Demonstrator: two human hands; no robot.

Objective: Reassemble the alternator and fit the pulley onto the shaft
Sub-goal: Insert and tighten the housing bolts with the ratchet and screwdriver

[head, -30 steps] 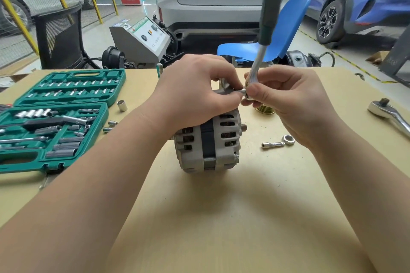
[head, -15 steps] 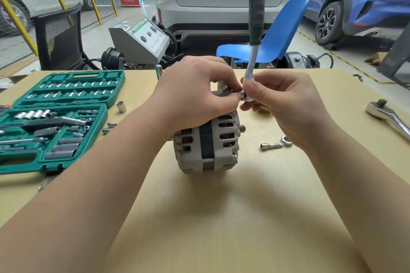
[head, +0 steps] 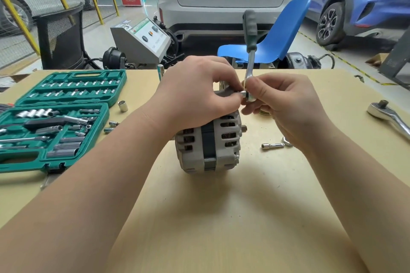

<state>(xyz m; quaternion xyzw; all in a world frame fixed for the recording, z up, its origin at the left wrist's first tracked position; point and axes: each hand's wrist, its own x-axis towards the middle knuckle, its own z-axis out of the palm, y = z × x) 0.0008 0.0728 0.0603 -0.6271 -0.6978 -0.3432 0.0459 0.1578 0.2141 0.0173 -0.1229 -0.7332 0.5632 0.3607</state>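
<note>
Your left hand (head: 195,95) grips the alternator (head: 208,139) top while your right hand (head: 286,104) pinches the small ratchet (head: 250,51) head, handle pointing up

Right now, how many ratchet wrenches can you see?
2: a green-handled ratchet held at its head by the right hand above the alternator; a chrome ratchet lying at the table's right edge.

Ratchet (head: 250,51) handle has swung left since 1 s ago: it leaned right, now tips a bit left of vertical. My right hand (head: 286,104) still pinches its head; alternator (head: 208,144) sits a bit further away.
</note>
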